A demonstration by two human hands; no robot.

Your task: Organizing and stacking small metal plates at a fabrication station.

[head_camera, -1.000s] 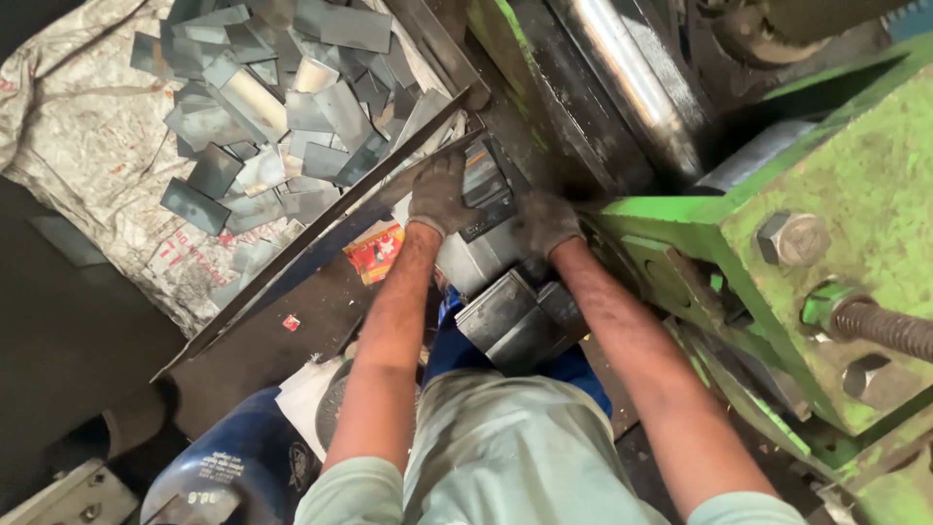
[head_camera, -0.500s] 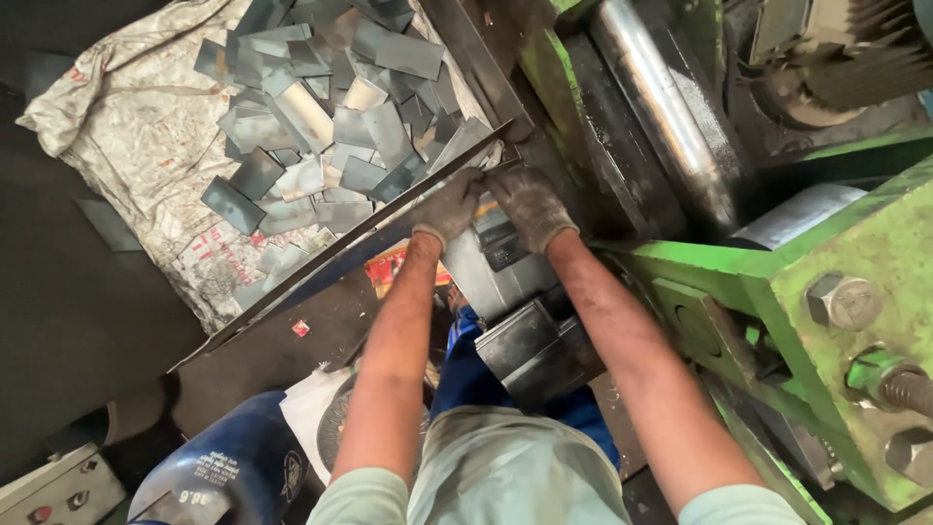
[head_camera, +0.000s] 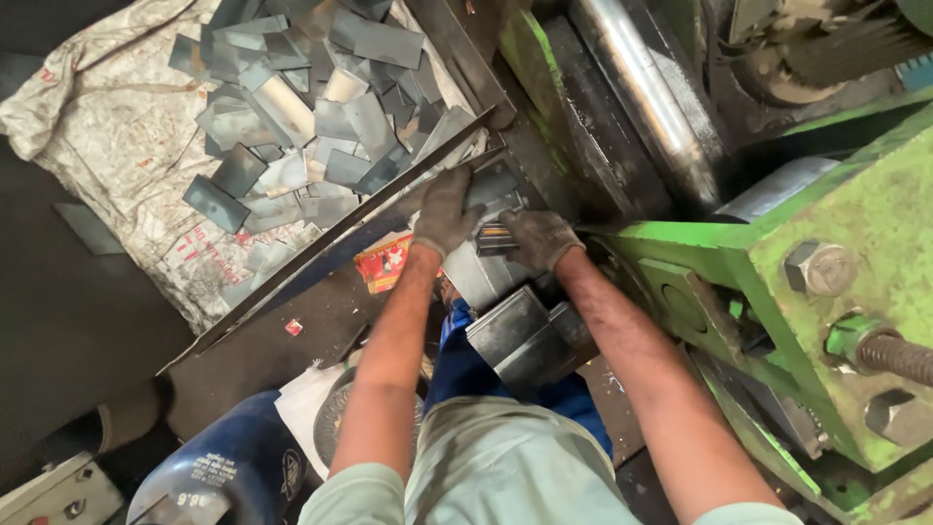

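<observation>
Head view: grey cut sheet-metal pieces [head_camera: 292, 126] lie heaped beyond our gloved left hand [head_camera: 444, 209]. Both it and our gloved right hand [head_camera: 537, 238] close around a small steel stack [head_camera: 494, 238] between them, beside the green press frame [head_camera: 846, 224].

One view only — head-worn camera, looking steeply down over the person's own forearms and lap. Close range: left hand [head_camera: 445, 209] and right hand [head_camera: 537, 238] sit near frame centre. Green machine frame [head_camera: 855, 224] fills the right side — pile of cut metal pieces [head_camera: 301, 126] upper left.
</observation>
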